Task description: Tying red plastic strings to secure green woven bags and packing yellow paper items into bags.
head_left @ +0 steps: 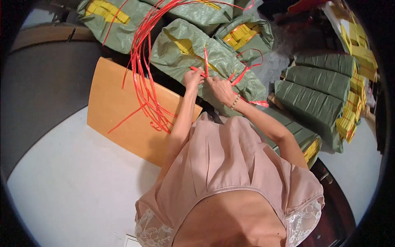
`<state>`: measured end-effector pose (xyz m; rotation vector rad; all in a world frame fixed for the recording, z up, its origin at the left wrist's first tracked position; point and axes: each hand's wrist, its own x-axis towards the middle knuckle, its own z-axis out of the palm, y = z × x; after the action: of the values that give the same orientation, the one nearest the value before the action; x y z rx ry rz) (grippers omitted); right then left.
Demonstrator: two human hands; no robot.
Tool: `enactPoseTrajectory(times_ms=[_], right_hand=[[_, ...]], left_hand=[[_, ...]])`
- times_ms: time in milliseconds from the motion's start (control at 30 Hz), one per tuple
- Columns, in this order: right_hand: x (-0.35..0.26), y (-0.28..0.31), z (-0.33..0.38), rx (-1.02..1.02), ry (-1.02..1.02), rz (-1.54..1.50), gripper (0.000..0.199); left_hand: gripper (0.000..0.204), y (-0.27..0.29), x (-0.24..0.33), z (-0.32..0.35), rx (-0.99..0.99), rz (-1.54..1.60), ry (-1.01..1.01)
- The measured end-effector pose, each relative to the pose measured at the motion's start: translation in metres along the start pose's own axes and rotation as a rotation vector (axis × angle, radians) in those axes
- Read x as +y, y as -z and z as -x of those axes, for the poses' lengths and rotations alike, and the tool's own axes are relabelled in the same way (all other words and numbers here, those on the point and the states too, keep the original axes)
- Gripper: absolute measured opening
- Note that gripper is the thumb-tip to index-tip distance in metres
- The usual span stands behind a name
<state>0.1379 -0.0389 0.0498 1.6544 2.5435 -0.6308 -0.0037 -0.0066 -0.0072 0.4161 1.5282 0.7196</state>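
Both of my hands are at a green woven sack (166,49), whose open seam shows yellow packets (186,46). Red plastic twine (206,59) runs across the top of the sack. Pinched fingers of my left hand (192,79) hold a piece of this twine. Close beside it, my right hand (222,89), with a beaded bracelet (235,102) at the wrist, is closed on the twine where the strands meet. More red twine loops and trails on the right side of the sack, near my right hand. The fingertips are partly hidden.
To the left, a bunch of long red twine strands (142,61) hangs over an orange-tan board (119,99). Other green sacks with yellow packets (242,35) lie behind. Several dark green wrapped bundles (312,96) are stacked at the right. A dark grey panel (45,82) stands far left.
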Motion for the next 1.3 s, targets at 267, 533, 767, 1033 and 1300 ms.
enactPoseTrajectory(times_ms=[267, 533, 767, 1033, 1300], right_hand=[[0.034, -0.010, -0.012, -0.053, 0.132, -0.022, 0.019], [0.035, -0.016, -0.016, -0.069, 0.163, -0.438, 0.024], [0.028, -0.016, -0.027, -0.195, 0.102, -0.446, 0.017], [0.009, -0.007, -0.007, -0.002, 0.068, -0.299, 0.026], [0.002, 0.009, 0.009, 0.084, -0.020, -0.094, 0.022]], left_hand=[[0.030, 0.019, 0.012, 0.005, -0.344, 0.286, 0.176], [0.035, 0.035, 0.023, 0.005, -0.519, -0.126, 0.106], [0.035, 0.037, 0.026, -0.003, -0.602, 0.044, 0.234], [0.037, 0.033, 0.022, 0.002, -0.431, 0.139, 0.242], [0.010, 0.034, 0.016, 0.012, -0.068, -0.294, -0.198]])
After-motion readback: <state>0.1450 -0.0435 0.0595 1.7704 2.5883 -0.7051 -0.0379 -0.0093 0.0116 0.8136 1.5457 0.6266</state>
